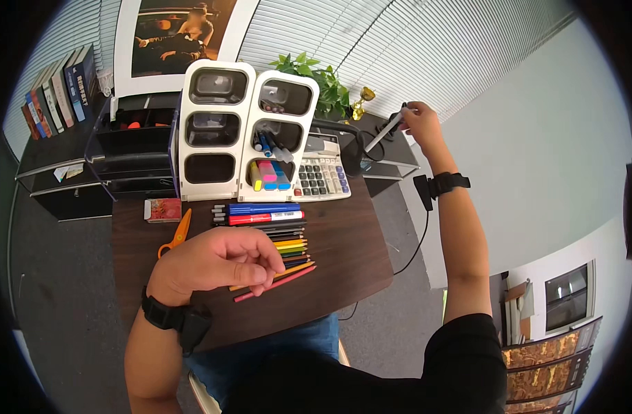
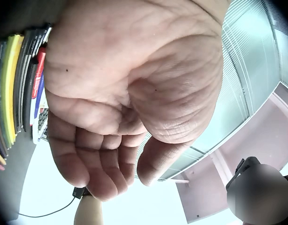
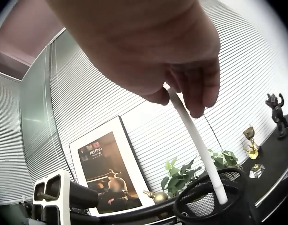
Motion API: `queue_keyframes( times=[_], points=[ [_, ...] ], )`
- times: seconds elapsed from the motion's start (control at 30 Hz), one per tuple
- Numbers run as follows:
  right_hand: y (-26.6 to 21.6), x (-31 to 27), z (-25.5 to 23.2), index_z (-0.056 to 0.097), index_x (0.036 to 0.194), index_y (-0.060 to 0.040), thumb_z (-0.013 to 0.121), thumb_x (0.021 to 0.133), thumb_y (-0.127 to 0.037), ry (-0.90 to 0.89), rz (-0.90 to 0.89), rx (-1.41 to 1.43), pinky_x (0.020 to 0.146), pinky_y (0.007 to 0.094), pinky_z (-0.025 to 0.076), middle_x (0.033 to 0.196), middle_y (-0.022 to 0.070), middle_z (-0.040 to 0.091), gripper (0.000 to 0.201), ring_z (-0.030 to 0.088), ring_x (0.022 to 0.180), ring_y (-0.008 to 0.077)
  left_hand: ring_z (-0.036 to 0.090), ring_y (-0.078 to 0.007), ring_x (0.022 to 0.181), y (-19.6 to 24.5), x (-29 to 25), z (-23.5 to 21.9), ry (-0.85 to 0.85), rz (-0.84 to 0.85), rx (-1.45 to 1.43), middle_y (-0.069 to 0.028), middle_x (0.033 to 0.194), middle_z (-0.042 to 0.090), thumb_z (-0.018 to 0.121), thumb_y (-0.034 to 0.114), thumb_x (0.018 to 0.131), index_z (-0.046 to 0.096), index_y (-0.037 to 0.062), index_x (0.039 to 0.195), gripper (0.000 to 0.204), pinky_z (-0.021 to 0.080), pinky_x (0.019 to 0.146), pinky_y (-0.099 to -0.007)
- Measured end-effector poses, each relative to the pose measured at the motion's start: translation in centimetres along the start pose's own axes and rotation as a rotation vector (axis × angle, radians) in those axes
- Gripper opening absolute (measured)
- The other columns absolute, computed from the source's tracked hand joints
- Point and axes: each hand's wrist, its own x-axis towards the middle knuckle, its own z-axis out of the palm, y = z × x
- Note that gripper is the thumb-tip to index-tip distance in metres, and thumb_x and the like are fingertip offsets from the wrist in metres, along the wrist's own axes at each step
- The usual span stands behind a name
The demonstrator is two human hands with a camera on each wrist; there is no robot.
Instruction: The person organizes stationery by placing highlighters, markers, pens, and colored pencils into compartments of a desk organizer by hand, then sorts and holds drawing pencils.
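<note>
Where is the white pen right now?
The white pen is pinched in the right hand, raised at the desk's far right, its tip dipping into the black mesh cup beside the plant.

Right hand (image 1: 419,119): pinches a white pen (image 1: 383,132), slanting down from the fingertips.
Left hand (image 1: 216,261): loosely curled, fingers above coloured pencils (image 1: 288,252).

Dark desk (image 1: 357,255), blinds (image 1: 412,48), grey floor (image 1: 61,290)

head: high, looks down at desk (image 1: 343,234) | wrists: close, face upward | shared: blinds (image 1: 412,48)
</note>
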Motion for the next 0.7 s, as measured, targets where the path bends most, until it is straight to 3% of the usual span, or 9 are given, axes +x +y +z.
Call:
queue_keyframes(
  times=[0.1, 0.23, 0.3, 0.33, 0.43, 0.53, 0.6, 0.67, 0.7],
  points=[
    [0.9, -0.3, 0.9, 0.055, 0.124, 0.0101, 0.064, 0.089, -0.020, -0.086, 0.019, -0.044, 0.059, 0.0277, 0.053, 0.090, 0.0142, 0.070, 0.047, 0.068, 0.067, 0.0155, 0.061, -0.0121, 0.080, 0.0, 0.1, 0.0, 0.006, 0.005, 0.011, -0.0060, 0.091, 0.064, 0.064, 0.008, 0.092, 0.062, -0.0029, 0.108, 0.019, 0.049, 0.071, -0.0246],
    [3.3, -0.4, 1.5, 0.058, 0.121, 0.0087, 0.064, 0.089, -0.021, -0.146, 0.024, -0.142, 0.060, 0.0280, 0.053, 0.092, 0.0144, 0.070, 0.045, 0.068, 0.068, 0.0159, 0.061, -0.0122, 0.080, 0.0, 0.1, 0.2, 0.012, 0.018, 0.008, -0.0062, 0.090, 0.064, 0.064, 0.008, 0.092, 0.062, -0.0029, 0.107, 0.019, 0.049, 0.071, -0.0251],
    [4.6, -0.8, 2.0, 0.066, 0.109, 0.0058, 0.064, 0.085, -0.023, -0.169, -0.015, -0.130, 0.071, 0.0358, 0.054, 0.084, 0.0172, 0.071, 0.037, 0.070, 0.075, 0.0250, 0.061, -0.0122, 0.079, 0.1, 0.1, 0.2, 0.008, 0.021, 0.001, -0.0063, 0.090, 0.064, 0.065, 0.008, 0.092, 0.063, -0.0028, 0.107, 0.019, 0.049, 0.071, -0.0252],
    [5.3, -0.6, 2.1, 0.066, 0.109, 0.0058, 0.064, 0.085, -0.023, -0.175, -0.013, -0.127, 0.071, 0.0358, 0.054, 0.084, 0.0172, 0.071, 0.037, 0.070, 0.075, 0.0250, 0.061, -0.0121, 0.079, 0.2, 0.1, 0.2, 0.008, 0.020, 0.002, -0.0063, 0.090, 0.064, 0.065, 0.009, 0.092, 0.063, -0.0029, 0.107, 0.019, 0.049, 0.071, -0.0252],
    [5.2, -1.7, 2.4, 0.068, 0.105, -0.0014, 0.063, 0.084, -0.025, 0.015, -0.170, -0.250, 0.079, 0.0423, 0.053, 0.090, 0.0186, 0.071, 0.032, 0.068, 0.089, 0.0355, 0.061, -0.0133, 0.075, 0.7, 0.0, 0.7, 0.060, 0.026, 0.012, -0.0075, 0.087, 0.064, 0.067, 0.014, 0.091, 0.063, -0.0029, 0.103, 0.022, 0.048, 0.069, -0.0257],
    [1.3, -5.6, 2.7, 0.067, 0.107, 0.0029, 0.060, 0.090, -0.014, 0.071, -0.211, -0.004, 0.073, 0.0315, 0.053, 0.090, 0.0150, 0.072, 0.025, 0.070, 0.081, 0.0203, 0.058, -0.0136, 0.066, 0.6, -0.6, 0.4, 0.169, 0.173, 0.065, -0.0081, 0.081, 0.062, 0.070, 0.026, 0.090, 0.063, -0.0015, 0.095, 0.028, 0.046, 0.063, -0.0264],
    [-3.3, -10.3, 3.4, 0.066, 0.110, 0.0034, 0.062, 0.092, -0.014, -0.037, -0.148, 0.173, 0.072, 0.0263, 0.051, 0.089, 0.0073, 0.070, 0.025, 0.066, 0.079, 0.0131, 0.050, -0.0113, 0.058, 0.1, -0.5, -1.4, 0.126, 0.374, -0.042, -0.0030, 0.073, 0.053, 0.063, 0.033, 0.096, 0.058, 0.0036, 0.093, 0.030, 0.041, 0.057, -0.0262],
    [-6.7, -14.9, 3.8, 0.066, 0.108, 0.0033, 0.063, 0.093, -0.014, -0.344, -0.174, 0.201, 0.071, 0.0265, 0.050, 0.085, 0.0057, 0.067, 0.023, 0.064, 0.079, 0.0119, 0.045, -0.0080, 0.056, 0.1, -0.2, -2.9, -0.027, 0.591, -0.243, 0.0002, 0.073, 0.051, 0.054, 0.023, 0.100, 0.059, 0.0017, 0.100, 0.021, 0.036, 0.056, -0.0231],
    [-8.0, -16.9, 4.0, 0.066, 0.107, 0.0030, 0.064, 0.093, -0.014, -0.516, -0.197, 0.166, 0.071, 0.0271, 0.050, 0.084, 0.0055, 0.066, 0.022, 0.064, 0.080, 0.0120, 0.045, -0.0080, 0.056, 0.3, -0.3, -3.4, -0.010, 0.577, -0.242, 0.0002, 0.073, 0.051, 0.054, 0.023, 0.100, 0.059, 0.0017, 0.100, 0.021, 0.036, 0.056, -0.0231]
  ],
)
